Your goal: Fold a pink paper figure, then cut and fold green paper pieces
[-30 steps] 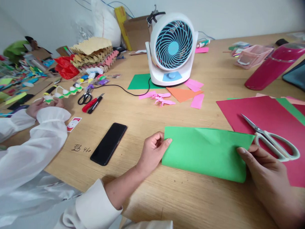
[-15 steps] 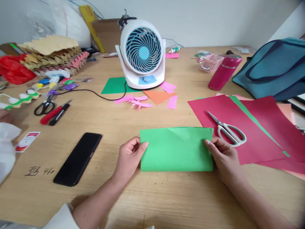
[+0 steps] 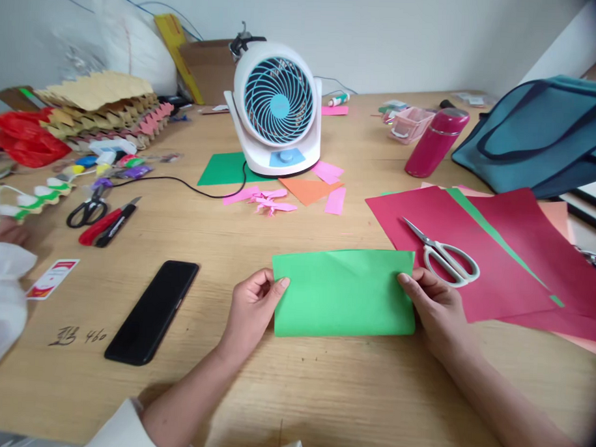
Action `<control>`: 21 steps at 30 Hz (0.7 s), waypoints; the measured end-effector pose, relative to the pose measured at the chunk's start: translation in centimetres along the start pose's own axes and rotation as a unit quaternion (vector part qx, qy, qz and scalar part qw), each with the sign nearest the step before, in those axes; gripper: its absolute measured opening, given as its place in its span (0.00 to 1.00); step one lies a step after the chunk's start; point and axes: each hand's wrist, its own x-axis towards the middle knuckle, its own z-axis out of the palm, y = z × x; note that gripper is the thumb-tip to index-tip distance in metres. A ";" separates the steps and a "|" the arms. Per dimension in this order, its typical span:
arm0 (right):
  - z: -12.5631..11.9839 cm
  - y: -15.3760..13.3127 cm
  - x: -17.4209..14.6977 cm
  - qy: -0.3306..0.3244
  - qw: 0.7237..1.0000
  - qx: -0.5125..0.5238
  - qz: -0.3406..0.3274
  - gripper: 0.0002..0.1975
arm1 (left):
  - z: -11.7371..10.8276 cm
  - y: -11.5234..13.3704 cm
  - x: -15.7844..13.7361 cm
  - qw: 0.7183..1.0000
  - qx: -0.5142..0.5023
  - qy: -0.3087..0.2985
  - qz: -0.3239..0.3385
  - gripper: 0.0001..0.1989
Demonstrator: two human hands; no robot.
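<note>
A bright green sheet of paper [image 3: 344, 293], folded over with its bend along the near edge, is held up between my hands just above the table. My left hand [image 3: 253, 307] pinches its left side, thumb in front and fingers behind. On the right side my right hand [image 3: 435, 303] grips the paper the same way. White-handled scissors [image 3: 446, 255] lie just beyond my right hand, on dark red paper [image 3: 491, 289]. A black phone [image 3: 153, 313] rests on the table to the left of my left hand.
A white fan [image 3: 280, 112] stands at the back, with pink paper scraps [image 3: 269, 200] and an orange piece [image 3: 309, 190] before it. A pink bottle [image 3: 435, 143] and a blue bag [image 3: 535, 140] stand right. Black scissors [image 3: 88, 209], a cutter [image 3: 117, 224] and another person's sleeve [image 3: 5, 298] are left.
Both hands keep the same pinch on the green paper, which has barely moved. At the far left, the other person's hand and sleeve have shifted slightly.
</note>
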 end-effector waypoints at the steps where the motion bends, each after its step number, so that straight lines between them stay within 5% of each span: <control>1: 0.0 0.0 0.0 0.003 1.000 -0.003 -0.002 0.14 | 0.0 0.0 0.0 1.000 0.001 0.000 -0.001 0.15; 21: -0.3 -0.8 -0.2 0.014 0.988 -0.152 0.012 0.22 | -0.3 0.4 0.4 0.997 0.068 -0.025 0.013 0.18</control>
